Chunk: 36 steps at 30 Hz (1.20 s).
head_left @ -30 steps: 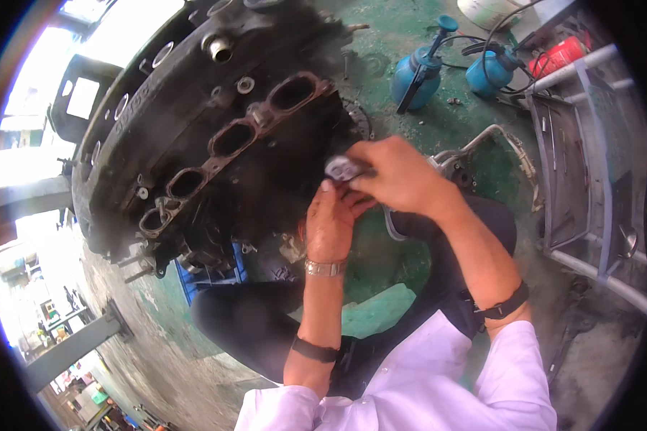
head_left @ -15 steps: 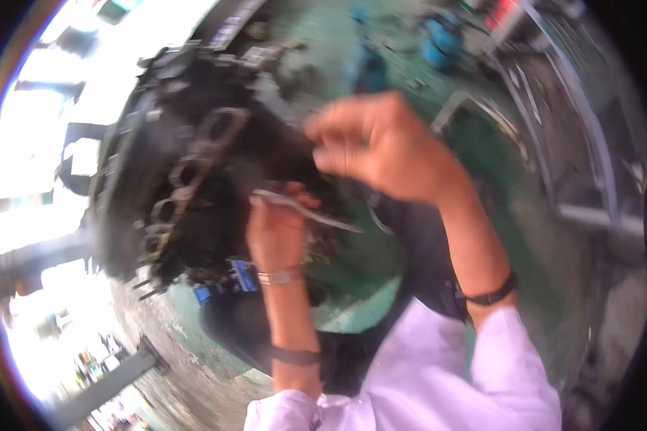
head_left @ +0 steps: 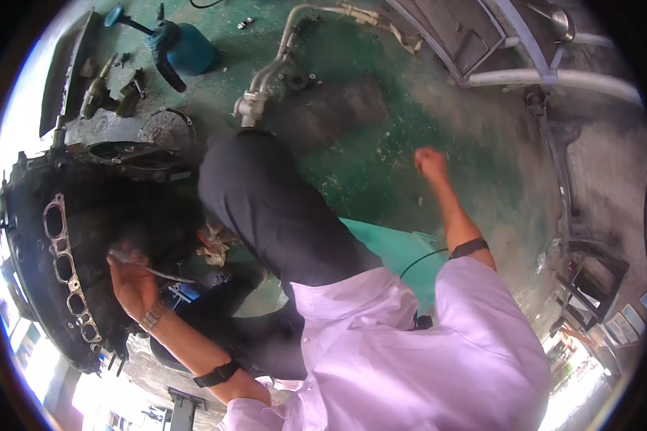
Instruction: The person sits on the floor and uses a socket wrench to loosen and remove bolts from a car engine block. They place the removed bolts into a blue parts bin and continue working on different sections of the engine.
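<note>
A thin, slightly curved grey strip (head_left: pixel 171 276) is in my left hand (head_left: pixel 133 287), the thumb and fingers closed round its near part. That hand is beside a dark engine block (head_left: pixel 25 237), whose row of oval ports is framed by a pale, worn flange (head_left: pixel 68 269). The fingertips blur into the shadow by the block. Far from the engine, my right hand (head_left: pixel 431 165) is over the green floor on the right. Its fingers are curled in, and anything inside them is hidden.
On the floor are a teal spray bottle (head_left: pixel 187 49), power tools (head_left: pixel 97 93), a round metal plate (head_left: pixel 167 128) and a bent metal pipe (head_left: pixel 269 72). A metal frame (head_left: pixel 546 75) stands at the upper right. My bent leg (head_left: pixel 266 194) comes between my hands.
The view has turned, shifting the engine to the left. My right hand has moved from near the engine out to the right, its fingers now curled. My left hand still holds the strip.
</note>
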Each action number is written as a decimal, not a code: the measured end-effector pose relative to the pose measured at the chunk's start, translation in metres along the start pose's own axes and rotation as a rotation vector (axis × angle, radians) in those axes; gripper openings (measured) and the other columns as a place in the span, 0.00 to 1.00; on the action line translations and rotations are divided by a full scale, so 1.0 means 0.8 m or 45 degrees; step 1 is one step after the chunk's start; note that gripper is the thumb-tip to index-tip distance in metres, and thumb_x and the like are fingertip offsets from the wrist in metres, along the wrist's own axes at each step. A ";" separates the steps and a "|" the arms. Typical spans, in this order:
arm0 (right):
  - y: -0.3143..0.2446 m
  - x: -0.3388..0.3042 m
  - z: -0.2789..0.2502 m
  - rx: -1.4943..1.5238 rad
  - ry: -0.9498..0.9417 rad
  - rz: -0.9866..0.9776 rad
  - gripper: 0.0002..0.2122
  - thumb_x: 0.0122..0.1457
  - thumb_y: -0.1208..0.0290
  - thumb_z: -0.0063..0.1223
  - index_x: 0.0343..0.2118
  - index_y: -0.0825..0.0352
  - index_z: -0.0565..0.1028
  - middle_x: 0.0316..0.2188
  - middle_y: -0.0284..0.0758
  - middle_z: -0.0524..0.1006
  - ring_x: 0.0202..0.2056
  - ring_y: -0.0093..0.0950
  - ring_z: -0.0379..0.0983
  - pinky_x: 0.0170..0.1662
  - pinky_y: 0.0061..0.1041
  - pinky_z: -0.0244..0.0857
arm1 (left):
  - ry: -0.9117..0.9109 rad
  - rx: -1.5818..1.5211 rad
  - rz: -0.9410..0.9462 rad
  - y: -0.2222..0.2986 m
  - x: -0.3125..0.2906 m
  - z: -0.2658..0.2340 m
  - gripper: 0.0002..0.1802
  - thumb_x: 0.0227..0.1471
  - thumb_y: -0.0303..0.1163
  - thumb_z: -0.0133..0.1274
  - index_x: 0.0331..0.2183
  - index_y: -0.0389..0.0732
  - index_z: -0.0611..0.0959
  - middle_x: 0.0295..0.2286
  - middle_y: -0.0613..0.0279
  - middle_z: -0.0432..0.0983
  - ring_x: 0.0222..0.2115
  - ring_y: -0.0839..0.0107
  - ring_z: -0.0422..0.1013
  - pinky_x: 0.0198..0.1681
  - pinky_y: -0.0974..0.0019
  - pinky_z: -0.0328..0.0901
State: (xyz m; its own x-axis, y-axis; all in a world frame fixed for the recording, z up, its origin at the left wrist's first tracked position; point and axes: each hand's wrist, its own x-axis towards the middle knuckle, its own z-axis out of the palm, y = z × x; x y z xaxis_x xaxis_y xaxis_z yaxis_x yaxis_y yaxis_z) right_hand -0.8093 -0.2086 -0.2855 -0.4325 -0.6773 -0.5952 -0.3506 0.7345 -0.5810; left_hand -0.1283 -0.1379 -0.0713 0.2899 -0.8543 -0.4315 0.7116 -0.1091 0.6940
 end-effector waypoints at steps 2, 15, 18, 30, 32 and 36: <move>0.112 0.010 -0.038 -1.896 -0.326 -0.749 0.12 0.60 0.65 0.49 0.30 0.67 0.81 0.26 0.41 0.80 0.25 0.36 0.76 0.30 0.38 0.69 | 0.136 0.141 -0.002 -0.003 -0.001 0.001 0.15 0.63 0.39 0.46 0.47 0.42 0.75 0.45 0.57 0.73 0.40 0.63 0.68 0.43 0.61 0.61; 0.368 0.009 -0.046 -1.138 -0.507 -0.087 0.13 0.52 0.61 0.56 0.36 0.64 0.78 0.35 0.44 0.78 0.36 0.43 0.75 0.39 0.44 0.68 | 0.279 0.004 -0.139 -0.016 -0.022 0.053 0.13 0.63 0.37 0.45 0.45 0.42 0.76 0.40 0.55 0.74 0.35 0.65 0.68 0.36 0.62 0.63; 0.388 0.044 -0.053 -1.616 -0.562 -0.889 0.14 0.47 0.61 0.63 0.33 0.63 0.77 0.36 0.45 0.77 0.37 0.42 0.74 0.38 0.43 0.69 | 0.268 0.019 -0.133 -0.016 -0.035 0.060 0.12 0.62 0.37 0.46 0.39 0.40 0.80 0.36 0.51 0.76 0.35 0.59 0.71 0.35 0.60 0.68; 0.384 0.084 -0.051 -0.802 -0.613 -0.015 0.11 0.58 0.66 0.55 0.42 0.62 0.77 0.34 0.37 0.77 0.33 0.33 0.73 0.36 0.34 0.69 | 0.494 0.021 -0.001 0.002 -0.113 0.056 0.11 0.60 0.39 0.49 0.36 0.43 0.79 0.34 0.55 0.75 0.33 0.62 0.69 0.35 0.60 0.64; 0.382 0.081 -0.045 -1.245 -0.643 -0.335 0.13 0.58 0.60 0.53 0.37 0.64 0.78 0.33 0.40 0.78 0.33 0.37 0.75 0.36 0.36 0.69 | 0.247 0.017 -0.057 0.012 -0.123 0.041 0.15 0.60 0.40 0.47 0.35 0.40 0.82 0.36 0.53 0.77 0.37 0.60 0.70 0.39 0.59 0.65; 0.388 0.094 0.012 -1.225 -0.468 -0.085 0.23 0.58 0.48 0.49 0.26 0.67 0.82 0.32 0.47 0.80 0.33 0.44 0.77 0.36 0.41 0.70 | 0.299 -0.042 -0.044 0.007 -0.109 0.014 0.14 0.63 0.38 0.44 0.40 0.37 0.76 0.36 0.53 0.74 0.35 0.62 0.69 0.35 0.61 0.65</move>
State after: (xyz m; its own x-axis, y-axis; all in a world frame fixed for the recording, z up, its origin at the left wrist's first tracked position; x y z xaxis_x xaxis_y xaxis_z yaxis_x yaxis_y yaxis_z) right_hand -0.9427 -0.0319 -0.5163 -0.1641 -0.5705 -0.8047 -0.9508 0.3088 -0.0250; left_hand -0.1569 -0.0693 -0.0235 0.4035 -0.7082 -0.5794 0.7431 -0.1158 0.6591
